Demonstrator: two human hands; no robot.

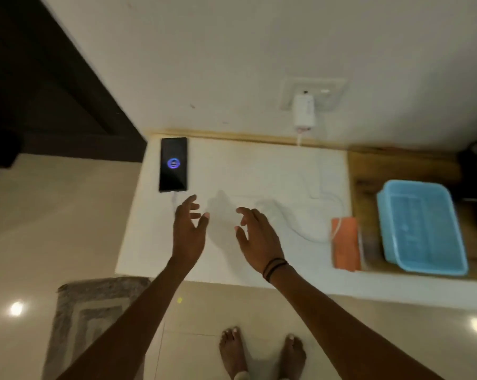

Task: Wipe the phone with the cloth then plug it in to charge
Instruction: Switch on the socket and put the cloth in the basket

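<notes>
Phone [173, 164] on cable [321, 198] (screen lit)

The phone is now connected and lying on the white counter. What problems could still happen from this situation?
1. The phone lies at the counter's left edge; a bump could push it to the floor.
2. The white cable loops loosely across the counter near both open hands, left hand and right hand; a finger could snag it and drag the phone.
3. The cable crosses the orange cloth; lifting the cloth may tug it.
</notes>
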